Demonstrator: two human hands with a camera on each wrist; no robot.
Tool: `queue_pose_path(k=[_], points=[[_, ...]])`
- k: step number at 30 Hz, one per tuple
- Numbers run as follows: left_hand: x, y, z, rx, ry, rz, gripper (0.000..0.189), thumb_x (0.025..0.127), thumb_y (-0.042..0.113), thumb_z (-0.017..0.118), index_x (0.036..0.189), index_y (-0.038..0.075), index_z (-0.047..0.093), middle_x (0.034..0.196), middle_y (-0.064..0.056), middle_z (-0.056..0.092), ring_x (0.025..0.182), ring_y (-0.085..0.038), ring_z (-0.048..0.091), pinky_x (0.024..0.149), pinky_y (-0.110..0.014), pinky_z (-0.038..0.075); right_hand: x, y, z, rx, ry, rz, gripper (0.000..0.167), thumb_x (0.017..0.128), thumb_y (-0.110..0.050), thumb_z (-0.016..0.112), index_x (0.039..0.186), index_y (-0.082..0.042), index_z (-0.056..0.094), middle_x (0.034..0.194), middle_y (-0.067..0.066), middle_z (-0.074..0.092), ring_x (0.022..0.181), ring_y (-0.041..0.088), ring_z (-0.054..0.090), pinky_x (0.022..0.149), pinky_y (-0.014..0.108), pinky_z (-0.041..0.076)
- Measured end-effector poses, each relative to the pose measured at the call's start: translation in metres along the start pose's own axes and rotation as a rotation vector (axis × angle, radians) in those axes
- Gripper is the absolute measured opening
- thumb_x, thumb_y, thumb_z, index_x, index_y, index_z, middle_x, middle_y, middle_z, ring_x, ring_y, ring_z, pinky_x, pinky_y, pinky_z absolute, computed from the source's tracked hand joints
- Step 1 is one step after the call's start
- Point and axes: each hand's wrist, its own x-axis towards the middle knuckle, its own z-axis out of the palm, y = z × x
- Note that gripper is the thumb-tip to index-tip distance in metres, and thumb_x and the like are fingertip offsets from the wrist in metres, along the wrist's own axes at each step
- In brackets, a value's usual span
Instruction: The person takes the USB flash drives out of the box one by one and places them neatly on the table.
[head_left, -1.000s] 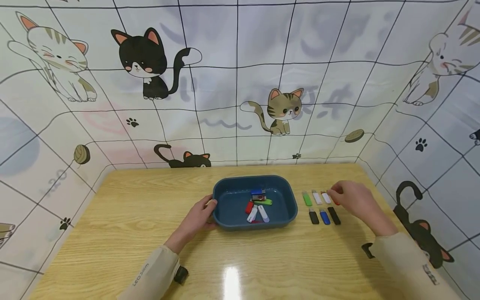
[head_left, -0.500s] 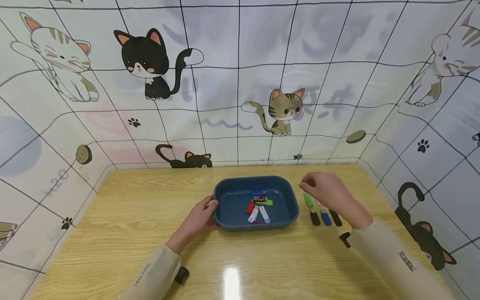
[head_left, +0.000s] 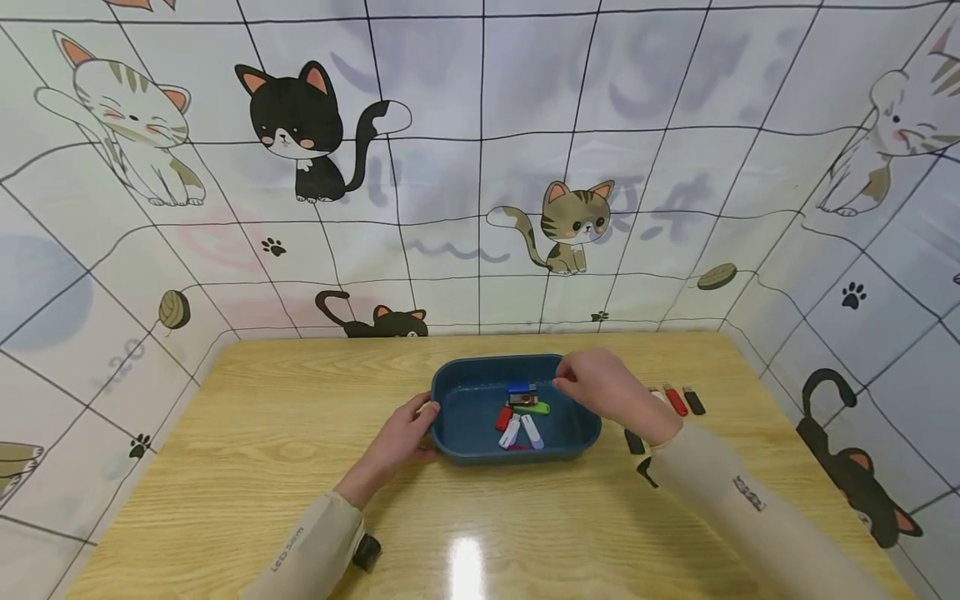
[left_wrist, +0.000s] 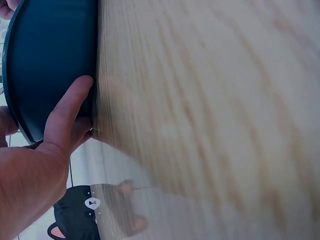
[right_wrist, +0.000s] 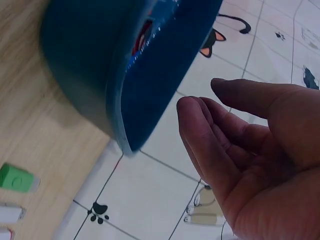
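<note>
A dark blue plastic tray (head_left: pixel 465 454) stands on the table with several USB sticks inside, among them a blue stick (head_left: pixel 519 388), a green stick (head_left: pixel 534 408), a red stick (head_left: pixel 503 417) and a white stick (head_left: pixel 510 432). My left hand (head_left: pixel 401 433) holds the tray's left end, thumb at the rim and fingers along the outer wall (left_wrist: pixel 60 55). Over the tray's right back corner hovers my right hand (head_left: pixel 600 385). The right wrist view shows a gap between its thumb and bent fingers (right_wrist: pixel 200 135), with nothing held.
Right of the tray, more USB sticks lie in rows, partly behind my right arm: a red one (head_left: pixel 675 401), a black one (head_left: pixel 694 401), another black one (head_left: pixel 634 441) and a green one (right_wrist: pixel 17 178). A cat-print cloth (head_left: pixel 450 183) encloses the table's back and sides.
My right hand has left the red USB stick in the back row and moved left to the tray, uncovering the red and black sticks. The left hand stays on the tray.
</note>
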Motion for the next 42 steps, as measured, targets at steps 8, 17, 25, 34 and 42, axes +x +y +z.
queue_pose_path(k=[8,17,25,34,42], points=[[0.0,0.001,-0.001,-0.005,0.0,0.008,0.054,0.112,0.026,0.046,0.158,0.0,0.036,0.15,-0.034,0.046,0.131,-0.047,0.054,0.079,-0.049,0.063,0.007,-0.016,0.022,-0.001,-0.052,-0.039,0.011,0.1,-0.012,0.069,0.101,-0.003,0.076,0.089,0.003,0.071,0.069,0.011,0.061,0.065,0.031,0.055],[0.001,0.001,-0.001,-0.001,0.0,0.009,0.053,0.112,0.026,0.046,0.157,0.0,0.037,0.15,-0.032,0.047,0.132,-0.047,0.054,0.08,-0.048,0.063,0.01,-0.025,0.043,0.023,-0.08,-0.04,0.017,0.099,-0.014,0.072,0.085,-0.005,0.077,0.067,-0.002,0.062,0.051,0.007,0.046,0.052,0.025,0.039],[0.001,-0.001,0.0,0.004,-0.001,0.015,0.051,0.112,0.025,0.046,0.156,0.001,0.039,0.147,-0.032,0.05,0.13,-0.045,0.056,0.078,-0.047,0.064,0.012,-0.028,0.059,0.01,-0.149,0.05,0.041,0.092,-0.027,0.08,0.059,-0.01,0.064,0.047,-0.005,0.034,0.042,0.009,0.03,0.047,0.025,0.02],[0.001,0.0,0.001,0.005,-0.018,0.015,0.051,0.113,0.026,0.045,0.157,0.002,0.038,0.148,-0.032,0.048,0.13,-0.046,0.056,0.079,-0.048,0.063,0.016,-0.025,0.066,0.007,-0.186,0.113,0.035,0.09,-0.028,0.084,0.066,-0.011,0.064,0.052,-0.002,0.038,0.046,0.012,0.034,0.049,0.027,0.022],[-0.001,0.001,0.001,0.012,-0.01,0.016,0.051,0.112,0.025,0.045,0.157,0.001,0.038,0.148,-0.032,0.048,0.127,-0.044,0.058,0.079,-0.047,0.064,0.018,-0.026,0.07,-0.004,-0.161,0.069,0.021,0.089,-0.02,0.084,0.081,-0.006,0.069,0.059,0.001,0.053,0.053,0.014,0.044,0.053,0.028,0.033]])
